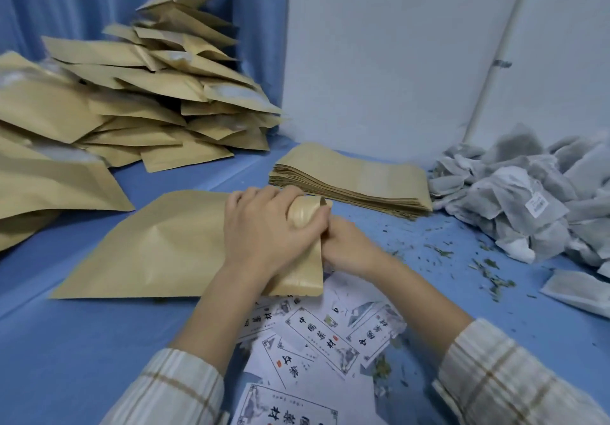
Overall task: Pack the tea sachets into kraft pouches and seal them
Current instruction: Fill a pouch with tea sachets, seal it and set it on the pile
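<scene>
Kraft pouch mouth — pinched by left hand, right hand (fingertips hidden behind it).

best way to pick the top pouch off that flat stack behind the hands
Take the top pouch of the flat stack by its near-right corner, coming in from the right. The edges there fan out slightly and overhang the table, so a thumb could probably slide under one layer. The left end sits behind both hands.
</scene>
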Demonstrator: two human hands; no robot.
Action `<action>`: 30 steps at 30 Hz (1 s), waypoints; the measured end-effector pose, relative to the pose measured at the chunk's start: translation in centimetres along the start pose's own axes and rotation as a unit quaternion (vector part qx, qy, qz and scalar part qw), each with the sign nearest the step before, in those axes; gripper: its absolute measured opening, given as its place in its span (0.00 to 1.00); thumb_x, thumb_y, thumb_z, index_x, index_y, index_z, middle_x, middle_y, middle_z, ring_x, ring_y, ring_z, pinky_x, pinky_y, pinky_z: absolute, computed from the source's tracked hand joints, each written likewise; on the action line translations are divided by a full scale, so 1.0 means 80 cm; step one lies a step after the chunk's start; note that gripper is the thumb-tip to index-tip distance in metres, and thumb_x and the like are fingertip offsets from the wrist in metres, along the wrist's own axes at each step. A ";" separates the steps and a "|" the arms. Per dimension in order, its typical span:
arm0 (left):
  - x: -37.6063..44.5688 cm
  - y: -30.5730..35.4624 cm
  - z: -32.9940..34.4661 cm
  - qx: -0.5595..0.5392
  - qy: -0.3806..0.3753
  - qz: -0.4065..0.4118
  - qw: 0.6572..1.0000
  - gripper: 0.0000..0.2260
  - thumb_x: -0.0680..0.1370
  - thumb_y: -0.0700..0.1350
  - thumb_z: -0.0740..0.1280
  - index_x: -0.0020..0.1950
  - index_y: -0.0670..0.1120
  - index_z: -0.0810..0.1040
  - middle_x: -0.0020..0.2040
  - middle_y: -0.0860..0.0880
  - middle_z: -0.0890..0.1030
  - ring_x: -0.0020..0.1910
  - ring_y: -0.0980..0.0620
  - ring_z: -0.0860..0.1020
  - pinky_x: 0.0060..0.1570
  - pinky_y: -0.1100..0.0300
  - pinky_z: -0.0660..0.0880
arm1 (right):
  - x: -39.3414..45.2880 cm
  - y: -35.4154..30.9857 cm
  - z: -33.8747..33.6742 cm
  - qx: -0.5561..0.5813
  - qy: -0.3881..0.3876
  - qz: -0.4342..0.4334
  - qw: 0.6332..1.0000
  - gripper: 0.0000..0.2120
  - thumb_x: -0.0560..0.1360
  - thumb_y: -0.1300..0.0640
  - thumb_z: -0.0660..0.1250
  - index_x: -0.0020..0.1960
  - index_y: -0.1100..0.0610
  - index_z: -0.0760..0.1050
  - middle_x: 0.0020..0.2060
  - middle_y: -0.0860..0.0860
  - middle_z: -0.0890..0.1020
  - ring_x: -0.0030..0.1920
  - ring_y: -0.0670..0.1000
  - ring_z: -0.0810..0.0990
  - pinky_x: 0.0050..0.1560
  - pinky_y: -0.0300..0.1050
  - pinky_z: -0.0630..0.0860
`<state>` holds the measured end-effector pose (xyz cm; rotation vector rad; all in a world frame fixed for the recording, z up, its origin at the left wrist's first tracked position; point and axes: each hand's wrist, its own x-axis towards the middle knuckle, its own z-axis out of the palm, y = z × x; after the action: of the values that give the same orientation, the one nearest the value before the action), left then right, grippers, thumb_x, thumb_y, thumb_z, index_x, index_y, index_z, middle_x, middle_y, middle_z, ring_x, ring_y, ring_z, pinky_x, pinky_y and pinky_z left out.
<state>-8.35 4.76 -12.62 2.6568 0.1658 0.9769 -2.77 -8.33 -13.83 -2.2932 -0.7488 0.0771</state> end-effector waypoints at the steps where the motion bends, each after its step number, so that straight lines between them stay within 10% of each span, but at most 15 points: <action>1: 0.004 0.001 0.001 -0.009 0.000 -0.007 1.000 0.33 0.64 0.71 0.44 0.52 0.57 0.80 0.49 0.54 0.81 0.53 0.51 0.75 0.56 0.58 0.59 | -0.003 0.008 -0.004 -0.001 0.024 0.010 1.000 0.07 0.74 0.58 0.64 0.50 0.52 0.77 0.37 0.45 0.78 0.42 0.48 0.75 0.45 0.41 0.70; 4: 0.013 0.002 0.007 -0.035 0.003 -0.018 0.999 0.33 0.64 0.71 0.44 0.51 0.57 0.80 0.48 0.54 0.81 0.52 0.50 0.74 0.54 0.57 0.59 | -0.023 0.047 -0.028 -0.081 0.072 0.040 0.993 0.11 0.71 0.46 0.68 0.51 0.47 0.78 0.41 0.41 0.77 0.44 0.44 0.75 0.47 0.39 0.70; 9: 0.010 0.003 0.009 -0.077 0.011 0.000 0.997 0.32 0.65 0.70 0.46 0.49 0.55 0.81 0.45 0.53 0.81 0.50 0.49 0.74 0.54 0.57 0.59 | -0.043 0.087 -0.042 -0.124 -0.097 0.044 0.986 0.41 0.60 0.31 0.69 0.68 0.47 0.68 0.64 0.42 0.66 0.65 0.43 0.59 0.68 0.43 0.57; 20: 0.003 0.002 0.006 -0.089 -0.001 0.012 0.996 0.32 0.66 0.69 0.46 0.51 0.54 0.81 0.49 0.54 0.81 0.53 0.51 0.74 0.61 0.56 0.60 | -0.036 0.089 -0.047 0.025 0.106 0.053 0.993 0.04 0.67 0.48 0.74 0.40 0.44 0.81 0.33 0.36 0.80 0.35 0.32 0.75 0.35 0.24 0.67; 26: 0.004 0.002 0.005 -0.090 -0.005 0.015 0.996 0.32 0.67 0.70 0.46 0.51 0.54 0.80 0.44 0.55 0.79 0.50 0.50 0.74 0.60 0.55 0.61 | -0.040 0.076 -0.051 -0.063 0.148 -0.005 0.987 0.03 0.70 0.48 0.71 0.38 0.43 0.79 0.42 0.39 0.80 0.45 0.41 0.76 0.47 0.39 0.70; 30: 0.006 0.003 0.001 -0.106 -0.012 0.007 0.994 0.31 0.66 0.69 0.46 0.50 0.54 0.81 0.44 0.53 0.80 0.50 0.49 0.74 0.59 0.54 0.62 | -0.044 0.046 -0.061 0.040 0.176 -0.056 0.982 0.06 0.70 0.48 0.71 0.36 0.41 0.78 0.22 0.42 0.75 0.23 0.44 0.71 0.29 0.30 0.64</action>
<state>-7.97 4.63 -12.30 2.4769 0.0352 0.9127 -2.60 -15.33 -13.15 -2.1052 -0.6722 -0.3371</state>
